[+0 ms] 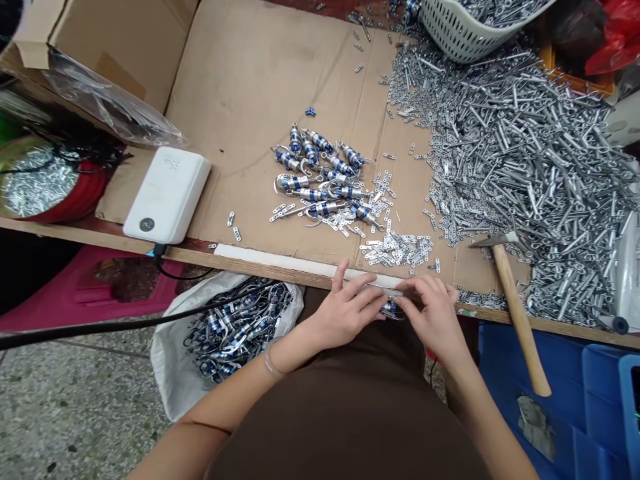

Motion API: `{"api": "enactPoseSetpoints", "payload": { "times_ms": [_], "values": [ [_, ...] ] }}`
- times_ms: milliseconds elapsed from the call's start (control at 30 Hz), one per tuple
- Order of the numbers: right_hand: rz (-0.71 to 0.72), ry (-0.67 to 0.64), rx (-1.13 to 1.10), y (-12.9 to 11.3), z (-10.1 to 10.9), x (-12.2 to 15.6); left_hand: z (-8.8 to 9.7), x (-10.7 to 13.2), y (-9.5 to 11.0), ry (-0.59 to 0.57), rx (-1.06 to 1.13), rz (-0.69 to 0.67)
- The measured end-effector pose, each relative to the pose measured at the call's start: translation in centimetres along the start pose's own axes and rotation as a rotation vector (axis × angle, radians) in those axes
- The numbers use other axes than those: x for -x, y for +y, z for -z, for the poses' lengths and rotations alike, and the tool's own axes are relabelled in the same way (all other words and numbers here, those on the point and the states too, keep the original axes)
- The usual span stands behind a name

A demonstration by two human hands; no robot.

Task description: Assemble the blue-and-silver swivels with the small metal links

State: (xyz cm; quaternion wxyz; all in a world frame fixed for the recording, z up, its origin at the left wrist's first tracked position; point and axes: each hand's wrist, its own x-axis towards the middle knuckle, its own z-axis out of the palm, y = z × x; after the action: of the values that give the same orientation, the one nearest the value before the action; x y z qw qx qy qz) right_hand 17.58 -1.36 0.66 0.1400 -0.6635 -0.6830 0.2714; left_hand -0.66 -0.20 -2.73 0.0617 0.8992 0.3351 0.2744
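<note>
At the table's front edge, my left hand [350, 308] and my right hand [433, 308] meet over a small blue-and-silver metal fitting [389, 307]. The fingers of both hands close on it from either side and cover most of it. On my left hand the index finger sticks up, off the piece. Just beyond the hands lies a loose heap of small flat metal links with holes [397, 249]. Behind that sits a cluster of blue-and-silver cylindrical fittings with curved hooks [325, 177]. A small blue three-armed part [311, 111] rests farther back on the cardboard.
A large pile of metal eye pins [515, 153] covers the right side, below a white basket [465, 33]. A hammer [520, 320] overhangs the front edge. At left are a white power bank [167, 193] and a cardboard box [120, 53]. A sack [173, 360] of fittings stands below.
</note>
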Motion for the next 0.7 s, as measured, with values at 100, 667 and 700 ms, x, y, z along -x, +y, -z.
{"api": "enactPoseSetpoints", "payload": {
  "times_ms": [100, 667, 700],
  "values": [
    [0.000, 0.057, -0.029, -0.5, 0.1, -1.6, 0.2, -0.3, 0.1, -0.018, 0.006, 0.030],
    [0.158, -0.033, -0.106, 0.3, 0.4, 0.6, -0.1, 0.5, 0.8, 0.019, 0.067, 0.143],
    [0.185, -0.024, -0.111, 0.3, 0.2, 0.9, -0.1, 0.6, 0.8, 0.050, 0.091, 0.151]
  ]
}}
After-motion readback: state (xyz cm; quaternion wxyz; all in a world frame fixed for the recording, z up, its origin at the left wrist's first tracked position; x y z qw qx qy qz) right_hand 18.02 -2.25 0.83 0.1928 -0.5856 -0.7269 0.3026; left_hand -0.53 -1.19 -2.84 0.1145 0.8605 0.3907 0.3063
